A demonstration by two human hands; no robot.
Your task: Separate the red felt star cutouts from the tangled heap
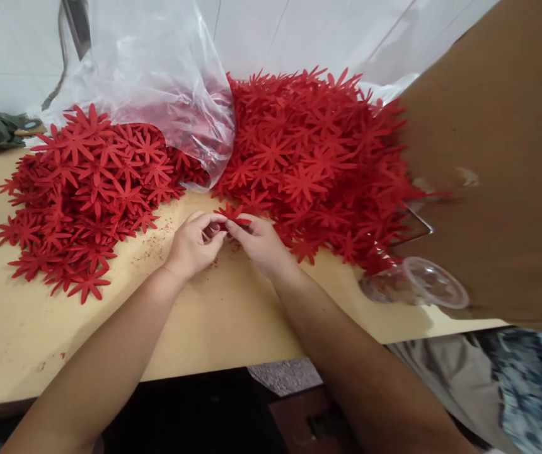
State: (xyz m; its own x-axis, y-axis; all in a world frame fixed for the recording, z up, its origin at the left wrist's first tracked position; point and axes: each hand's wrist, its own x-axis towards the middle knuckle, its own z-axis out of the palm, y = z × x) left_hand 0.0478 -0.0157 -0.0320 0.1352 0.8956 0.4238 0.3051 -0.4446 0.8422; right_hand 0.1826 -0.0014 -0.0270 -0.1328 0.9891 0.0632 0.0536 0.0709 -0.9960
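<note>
Pinching is seen at table centre: one red flower cutout [230, 213] is held between the fingertips of the left hand [191, 243] and the right hand [258, 241], both closed on it, just above the wooden table [224, 315]. A flat pile of cutouts [86, 195] lies left, a bigger heap [318, 164] right, a clear plastic bag [157, 82] between. A clear cup [415, 284] lies tipped beside a cardboard sheet [502, 164].

We see two bare forearms, no sleeves, watch or rings showing: left hand [194, 243] at seven o'clock, right hand [258, 241] at five; blue-and-white patterned clothing [533, 384] shows at lower right.
</note>
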